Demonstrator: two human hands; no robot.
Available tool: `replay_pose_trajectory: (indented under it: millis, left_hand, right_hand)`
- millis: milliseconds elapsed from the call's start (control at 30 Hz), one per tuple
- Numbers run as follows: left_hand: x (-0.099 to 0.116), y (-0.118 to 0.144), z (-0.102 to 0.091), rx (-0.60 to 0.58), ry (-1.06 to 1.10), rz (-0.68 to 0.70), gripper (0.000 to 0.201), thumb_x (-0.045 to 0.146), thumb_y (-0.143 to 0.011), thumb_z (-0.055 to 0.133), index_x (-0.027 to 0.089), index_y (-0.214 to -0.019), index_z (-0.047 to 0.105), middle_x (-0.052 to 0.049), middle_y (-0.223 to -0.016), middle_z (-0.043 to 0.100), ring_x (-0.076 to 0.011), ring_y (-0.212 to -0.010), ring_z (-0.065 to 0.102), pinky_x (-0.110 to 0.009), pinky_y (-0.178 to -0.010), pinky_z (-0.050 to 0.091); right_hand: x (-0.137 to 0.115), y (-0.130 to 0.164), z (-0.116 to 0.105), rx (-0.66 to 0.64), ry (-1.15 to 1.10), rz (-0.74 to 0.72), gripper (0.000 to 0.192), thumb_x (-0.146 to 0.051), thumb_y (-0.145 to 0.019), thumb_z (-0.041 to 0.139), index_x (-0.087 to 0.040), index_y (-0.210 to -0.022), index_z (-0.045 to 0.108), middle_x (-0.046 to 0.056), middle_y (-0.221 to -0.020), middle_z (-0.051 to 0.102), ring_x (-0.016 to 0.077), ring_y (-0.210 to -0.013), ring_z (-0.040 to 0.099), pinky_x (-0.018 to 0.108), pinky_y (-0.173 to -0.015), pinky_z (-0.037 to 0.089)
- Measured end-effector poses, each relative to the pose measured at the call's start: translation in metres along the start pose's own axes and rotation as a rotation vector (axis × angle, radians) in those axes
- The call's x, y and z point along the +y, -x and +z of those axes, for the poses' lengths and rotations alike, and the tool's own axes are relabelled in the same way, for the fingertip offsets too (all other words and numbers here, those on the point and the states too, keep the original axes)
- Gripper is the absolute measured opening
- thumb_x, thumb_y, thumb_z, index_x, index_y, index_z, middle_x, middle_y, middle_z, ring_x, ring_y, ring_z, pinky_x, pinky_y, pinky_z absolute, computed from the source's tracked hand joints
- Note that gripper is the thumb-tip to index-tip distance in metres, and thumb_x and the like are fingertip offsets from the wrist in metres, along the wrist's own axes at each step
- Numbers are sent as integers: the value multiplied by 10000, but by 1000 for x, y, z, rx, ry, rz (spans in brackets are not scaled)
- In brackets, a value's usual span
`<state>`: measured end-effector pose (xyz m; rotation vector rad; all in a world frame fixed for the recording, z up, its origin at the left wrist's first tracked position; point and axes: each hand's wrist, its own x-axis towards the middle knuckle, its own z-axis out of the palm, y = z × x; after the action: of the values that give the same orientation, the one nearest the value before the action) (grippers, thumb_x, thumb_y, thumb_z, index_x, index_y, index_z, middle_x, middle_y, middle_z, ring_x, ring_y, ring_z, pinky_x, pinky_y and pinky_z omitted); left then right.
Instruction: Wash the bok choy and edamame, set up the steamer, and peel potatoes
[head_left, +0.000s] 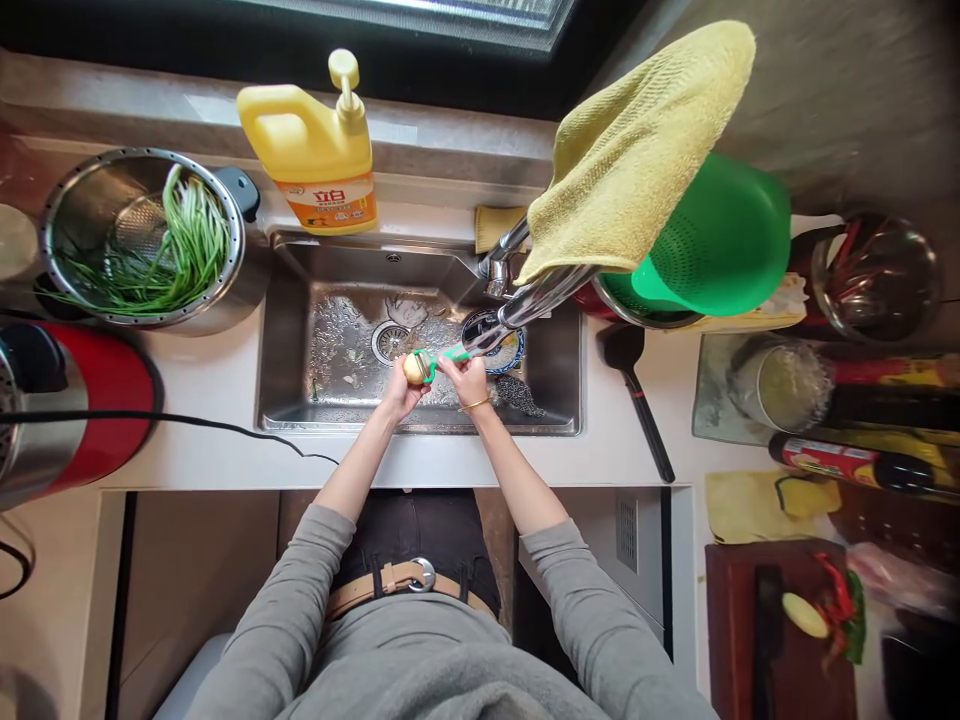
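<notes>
Both hands busy over sink (300, 330): left hand (399, 392) gripped potato (414, 368), right hand (466, 378) clutched green peeler (444, 356), wet slip risked nicked fingers.

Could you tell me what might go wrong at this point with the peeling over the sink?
The peeler blade meets the potato right beside the left hand, so a slip could nick the fingers. The potato looks wet and is held over the sink, so it might drop from the grip. The right hand works close under the faucet and may knock it.
</notes>
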<state>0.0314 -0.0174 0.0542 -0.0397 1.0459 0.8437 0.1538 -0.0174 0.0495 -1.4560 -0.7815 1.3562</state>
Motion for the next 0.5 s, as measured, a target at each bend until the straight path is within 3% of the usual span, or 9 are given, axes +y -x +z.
replay_pose_trajectory:
  millis: [200, 300, 433, 500]
  left_hand:
    - [1, 3, 5, 103, -90, 69, 363, 459, -957, 371, 186, -735, 461, 46, -541, 457, -63, -412, 404, -172, -379, 240]
    - [1, 2, 4, 84, -122, 100, 307, 403, -945, 405, 187, -733, 456, 52, -526, 437, -62, -400, 389, -169, -373, 215]
    - [2, 1, 3, 44, -150, 123, 216, 323, -946, 387, 188, -800, 473, 50, -533, 456, -67, -406, 415, -155, -376, 223]
    - [4, 4, 0, 56, -161, 104, 211, 307, -957, 349, 187, -833, 471, 37, -555, 495, -65, -398, 416, -152, -374, 218]
  right_hand:
    - [-14, 6, -1, -113, 93, -51, 441, -533, -574, 801, -228, -775, 556, 48, -790, 670, 217, -788, 647, 387, -797, 567]
    - [-21, 4, 0, -183, 121, -59, 393, -528, -590, 795, -223, -734, 593, 46, -760, 664, 225, -781, 642, 392, -800, 563]
    - [-12, -5, -3, -196, 123, -44, 393, -513, -569, 806, -219, -701, 582, 37, -732, 652, 221, -770, 635, 392, -799, 556]
    - [-1, -13, -13, -139, 113, -28, 405, -500, -577, 797, -216, -753, 568, 36, -769, 657, 207, -778, 634, 393, -807, 555]
